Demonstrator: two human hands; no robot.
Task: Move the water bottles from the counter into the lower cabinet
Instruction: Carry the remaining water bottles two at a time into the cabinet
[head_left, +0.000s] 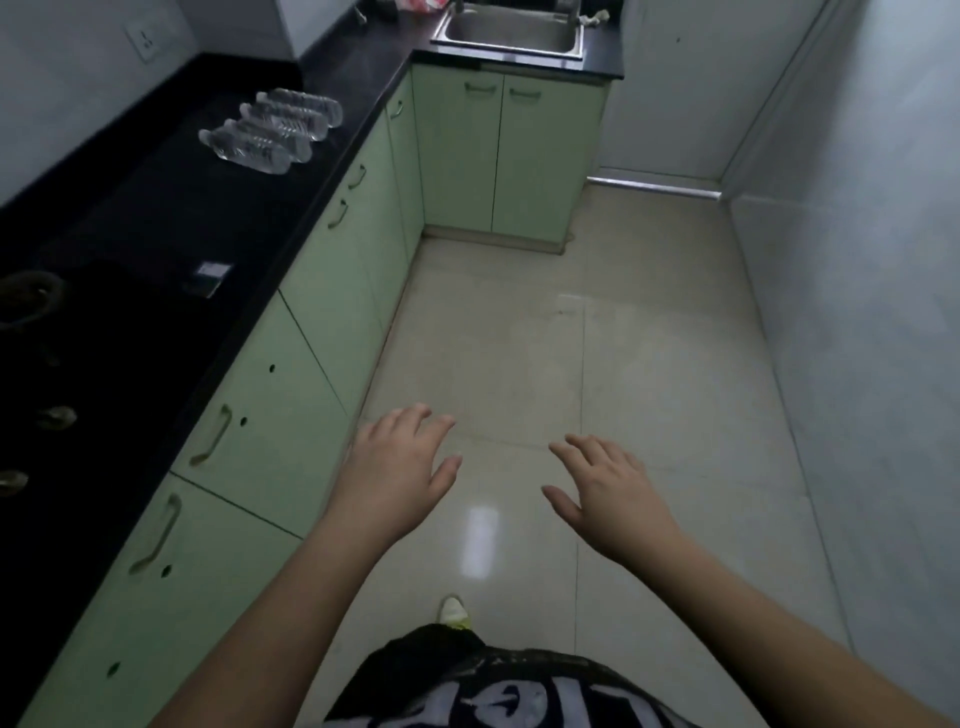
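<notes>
Bottles (270, 130) at eleven o'clock on worktop (156, 218), lengthwise toward four; nearer left hand (400, 467); right hand (608, 488) likewise spread, empty.

four water bottles (270, 130), two hands (397, 467), one sink (511, 34)

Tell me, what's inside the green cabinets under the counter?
That can't be seen: every green cabinet door is shut, so whatever is inside is hidden. The four water bottles lie on their sides on the black counter above. Both hands are empty.
</notes>
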